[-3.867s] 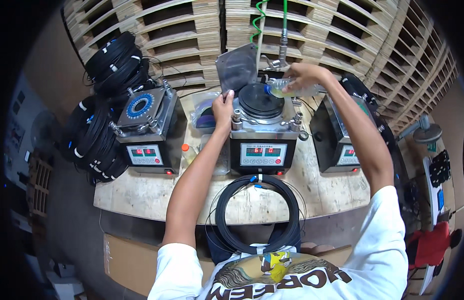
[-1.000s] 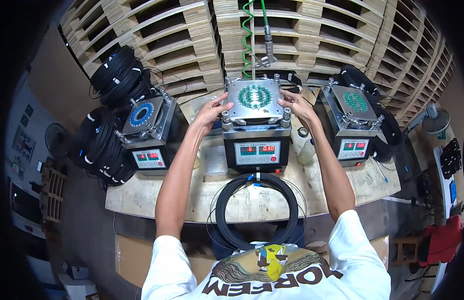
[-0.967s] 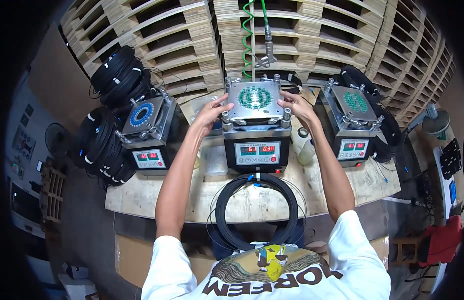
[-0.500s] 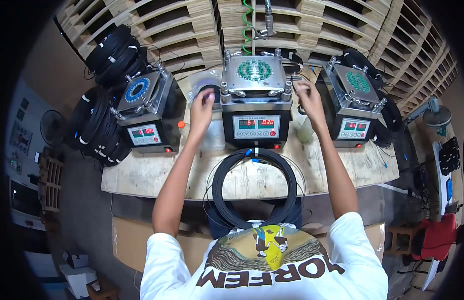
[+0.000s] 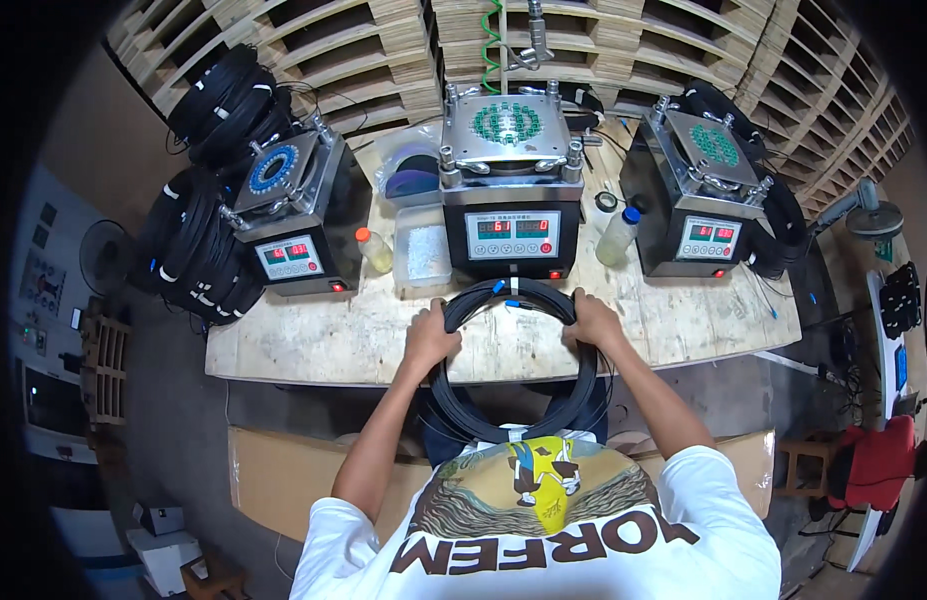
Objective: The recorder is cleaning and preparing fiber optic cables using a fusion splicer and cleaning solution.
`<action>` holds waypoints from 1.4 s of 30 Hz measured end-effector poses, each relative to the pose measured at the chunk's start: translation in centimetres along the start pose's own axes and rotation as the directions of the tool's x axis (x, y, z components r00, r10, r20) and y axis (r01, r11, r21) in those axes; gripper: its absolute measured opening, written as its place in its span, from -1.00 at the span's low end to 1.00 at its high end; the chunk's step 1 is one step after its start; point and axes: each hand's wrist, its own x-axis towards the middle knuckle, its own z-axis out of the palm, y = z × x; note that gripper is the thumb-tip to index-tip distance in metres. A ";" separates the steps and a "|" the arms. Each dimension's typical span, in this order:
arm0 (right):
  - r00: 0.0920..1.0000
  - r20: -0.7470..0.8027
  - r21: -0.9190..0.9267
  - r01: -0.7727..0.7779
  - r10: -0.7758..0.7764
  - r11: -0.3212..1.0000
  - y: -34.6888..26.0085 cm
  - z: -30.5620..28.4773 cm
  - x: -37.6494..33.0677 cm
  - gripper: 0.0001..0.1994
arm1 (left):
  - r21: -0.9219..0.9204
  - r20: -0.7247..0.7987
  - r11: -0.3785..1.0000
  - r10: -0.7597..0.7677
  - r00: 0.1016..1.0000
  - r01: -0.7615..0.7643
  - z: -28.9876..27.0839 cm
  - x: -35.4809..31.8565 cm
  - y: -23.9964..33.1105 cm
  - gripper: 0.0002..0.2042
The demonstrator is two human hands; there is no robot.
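My left hand [image 5: 430, 340] is closed around the left side of a coil of black cable [image 5: 453, 408]. On the opposite side, my right hand [image 5: 594, 323] grips the same coil. The coil lies partly over the table's front edge, its lower part close to my shirt. Blue connector tips [image 5: 499, 287] and a white tie show at its top. Just beyond it stands the middle polishing machine [image 5: 511, 240], with a lit red display and a metal top plate carrying a ring of green connectors [image 5: 506, 123].
A left machine [image 5: 301, 215] with blue connectors and a right machine [image 5: 688, 205] flank the middle one. Between them are a white-filled tub [image 5: 424, 250], an orange-capped bottle [image 5: 374, 250] and a blue-capped bottle [image 5: 616, 240]. Black cable coils [image 5: 198, 240] pile at left. Wooden pallets [image 5: 353, 50] stand behind.
Both hands have come down from beside the middle machine's top and now grip the cable coil. The coil has shifted slightly up toward the machine. The middle machine's right-hand display reading has changed.
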 end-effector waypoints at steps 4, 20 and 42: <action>0.992 -0.099 0.093 -0.071 0.081 0.993 -0.9 1.0 -0.5 -0.46 | 0.029 0.021 0.991 -0.132 0.991 0.132 0.2 0.1 1.9 -0.39; 0.959 -0.276 0.165 -0.015 0.060 0.986 -1.0 2.4 -1.1 -0.61 | -0.036 -0.081 0.997 -0.077 0.994 0.074 0.4 0.5 1.4 -0.63; 0.965 -0.245 0.316 -0.014 0.096 0.949 -1.8 0.8 -1.4 -0.57 | -0.214 -0.120 0.976 -0.059 0.991 0.032 0.6 0.4 1.5 -0.45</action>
